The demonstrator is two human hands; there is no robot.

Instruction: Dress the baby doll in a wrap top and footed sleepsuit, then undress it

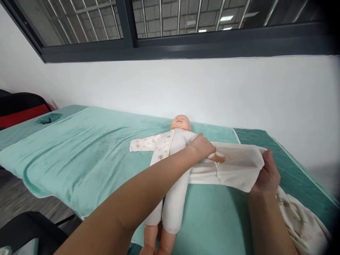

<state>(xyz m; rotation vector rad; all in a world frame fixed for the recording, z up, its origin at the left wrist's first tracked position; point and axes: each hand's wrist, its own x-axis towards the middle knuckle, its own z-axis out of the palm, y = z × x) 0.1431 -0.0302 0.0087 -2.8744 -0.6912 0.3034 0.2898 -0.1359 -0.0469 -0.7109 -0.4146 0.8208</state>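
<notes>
A baby doll [175,198] lies on its back, its head toward the wall, in white clothing with the lower legs bare. A white baby shirt with a small print [164,145] covers its one arm and side at the left of the view. At the right the shirt's plain inner side [233,156] is spread out. My left hand [202,146] is closed around the doll's arm near the shoulder; the doll's small hand sticks out beyond it. My right hand [267,175] grips the outer edge of the shirt, pulled out and slightly lifted. Its fingertips are partly hidden behind the cloth.
A green cover [95,148] lies over the bed, which has a face hole [50,118] at the far left. Crumpled printed cloth [302,219] is at the lower right. A black chair [29,230] stands at the lower left. A white wall and barred window are behind.
</notes>
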